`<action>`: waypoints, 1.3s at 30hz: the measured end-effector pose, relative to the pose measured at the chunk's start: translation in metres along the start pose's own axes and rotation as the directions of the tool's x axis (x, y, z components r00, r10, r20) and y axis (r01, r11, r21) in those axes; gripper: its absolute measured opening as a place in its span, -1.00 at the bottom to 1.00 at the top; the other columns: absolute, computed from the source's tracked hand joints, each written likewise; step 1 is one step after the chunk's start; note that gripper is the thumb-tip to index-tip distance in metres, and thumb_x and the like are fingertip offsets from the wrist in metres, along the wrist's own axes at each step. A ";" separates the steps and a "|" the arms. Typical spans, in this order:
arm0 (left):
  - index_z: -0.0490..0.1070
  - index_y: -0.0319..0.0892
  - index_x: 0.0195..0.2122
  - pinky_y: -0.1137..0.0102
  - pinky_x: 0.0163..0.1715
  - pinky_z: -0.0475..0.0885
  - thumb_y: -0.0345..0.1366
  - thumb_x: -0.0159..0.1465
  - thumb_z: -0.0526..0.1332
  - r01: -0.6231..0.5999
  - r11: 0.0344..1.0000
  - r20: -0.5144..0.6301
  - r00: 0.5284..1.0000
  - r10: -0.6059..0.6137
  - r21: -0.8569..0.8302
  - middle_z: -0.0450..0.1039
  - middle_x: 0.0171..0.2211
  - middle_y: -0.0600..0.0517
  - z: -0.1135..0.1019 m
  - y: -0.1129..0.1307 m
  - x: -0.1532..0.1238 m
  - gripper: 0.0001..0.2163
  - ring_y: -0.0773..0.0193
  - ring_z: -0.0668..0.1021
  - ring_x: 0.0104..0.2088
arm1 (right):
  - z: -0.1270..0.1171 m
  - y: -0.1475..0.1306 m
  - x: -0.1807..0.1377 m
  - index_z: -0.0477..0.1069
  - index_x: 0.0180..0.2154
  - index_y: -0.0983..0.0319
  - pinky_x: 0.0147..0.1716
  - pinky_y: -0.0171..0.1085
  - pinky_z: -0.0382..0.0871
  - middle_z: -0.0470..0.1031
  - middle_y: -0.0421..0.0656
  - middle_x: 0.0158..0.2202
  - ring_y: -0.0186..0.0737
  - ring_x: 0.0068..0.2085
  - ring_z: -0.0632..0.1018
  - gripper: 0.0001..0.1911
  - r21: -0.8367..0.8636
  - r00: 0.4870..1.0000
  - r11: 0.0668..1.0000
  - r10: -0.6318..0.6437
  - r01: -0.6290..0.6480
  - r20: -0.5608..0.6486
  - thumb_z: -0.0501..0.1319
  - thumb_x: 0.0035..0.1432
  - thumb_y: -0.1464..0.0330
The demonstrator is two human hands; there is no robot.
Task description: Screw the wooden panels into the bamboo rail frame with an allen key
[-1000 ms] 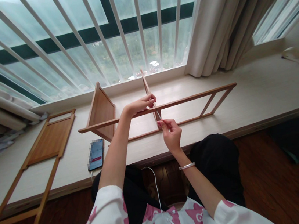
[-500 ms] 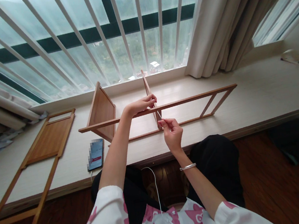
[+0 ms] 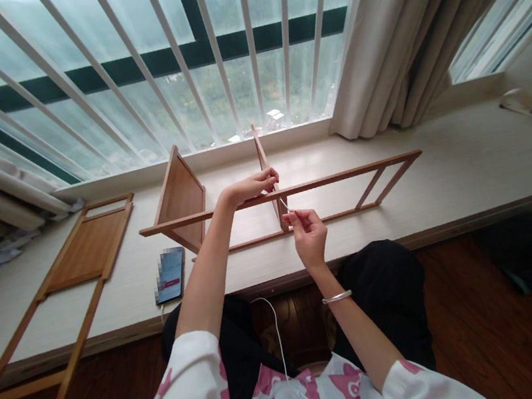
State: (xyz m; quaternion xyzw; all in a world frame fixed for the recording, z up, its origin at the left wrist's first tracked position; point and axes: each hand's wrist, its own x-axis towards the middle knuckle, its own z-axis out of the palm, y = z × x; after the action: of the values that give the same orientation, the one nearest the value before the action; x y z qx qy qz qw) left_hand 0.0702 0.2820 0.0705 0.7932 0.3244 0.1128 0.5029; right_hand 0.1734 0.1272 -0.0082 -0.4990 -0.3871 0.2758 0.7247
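On the pale sill, a flat wooden frame [image 3: 65, 267] lies at the left, near a phone [image 3: 170, 275]. Your left hand [image 3: 249, 187] is closed around the long rail [image 3: 337, 178] of the half-built shelf; hold it steady. Your right hand [image 3: 306, 233] pinches a thin metal key [image 3: 285, 205] at the joint: keep it straight and turn it gently, because this smooth slim wood could split.

White short sleeves [image 3: 189, 395] printed with pink shapes, low in the frame. Thin silver bangle [image 3: 337, 296] round the right wrist, lower centre. Black trousers [image 3: 388, 294] over both knees. Thin white cable [image 3: 279, 343] down the chest.
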 end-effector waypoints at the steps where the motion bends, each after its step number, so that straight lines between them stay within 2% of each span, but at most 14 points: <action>1: 0.25 -0.10 -0.24 0.55 -0.52 0.26 -0.07 0.16 0.03 0.000 1.000 -0.001 1.000 0.000 0.000 0.23 -0.36 0.05 0.000 0.001 0.000 -0.74 0.38 0.36 -0.35 | 0.000 0.000 0.000 0.32 -0.32 0.25 -0.30 -0.21 0.45 0.51 -0.13 -0.39 -0.26 -0.36 0.53 -0.77 0.011 1.000 1.000 0.003 -0.003 -0.002 0.15 0.07 0.21; 14: 0.25 -0.11 -0.24 0.55 -0.51 0.26 -0.09 0.16 0.04 0.007 1.000 0.005 1.000 -0.007 -0.015 0.25 -0.36 0.05 -0.001 0.000 0.000 -0.76 0.38 0.37 -0.35 | 0.000 -0.001 0.003 0.30 -0.33 0.27 -0.31 -0.21 0.46 0.51 -0.12 -0.40 -0.29 -0.39 0.53 -0.75 0.091 0.999 0.995 0.049 -0.047 -0.011 0.15 0.06 0.20; 24: 0.25 -0.11 -0.25 0.55 -0.51 0.26 -0.07 0.16 0.04 0.004 1.000 -0.012 1.000 -0.005 -0.023 0.24 -0.37 0.05 0.001 0.002 0.000 -0.75 0.39 0.37 -0.35 | 0.001 -0.002 0.003 0.30 -0.34 0.25 -0.32 -0.20 0.46 0.51 -0.13 -0.41 -0.28 -0.39 0.53 -0.75 0.056 0.999 0.998 0.030 -0.030 -0.014 0.15 0.06 0.18; 39: 0.26 -0.12 -0.25 0.55 -0.53 0.26 -0.07 0.16 0.04 -0.001 1.000 -0.010 1.000 0.001 -0.021 0.24 -0.37 0.05 0.001 0.000 -0.001 -0.74 0.39 0.36 -0.38 | 0.004 -0.004 0.001 0.30 -0.35 0.25 -0.31 -0.21 0.45 0.50 -0.14 -0.41 -0.28 -0.40 0.53 -0.79 0.098 0.999 0.994 0.040 -0.040 -0.003 0.16 0.06 0.23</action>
State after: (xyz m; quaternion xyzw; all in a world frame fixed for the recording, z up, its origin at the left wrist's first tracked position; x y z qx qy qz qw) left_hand 0.0699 0.2803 0.0704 0.7873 0.3254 0.1206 0.5096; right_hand 0.1707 0.1288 -0.0038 -0.4712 -0.3610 0.3075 0.7437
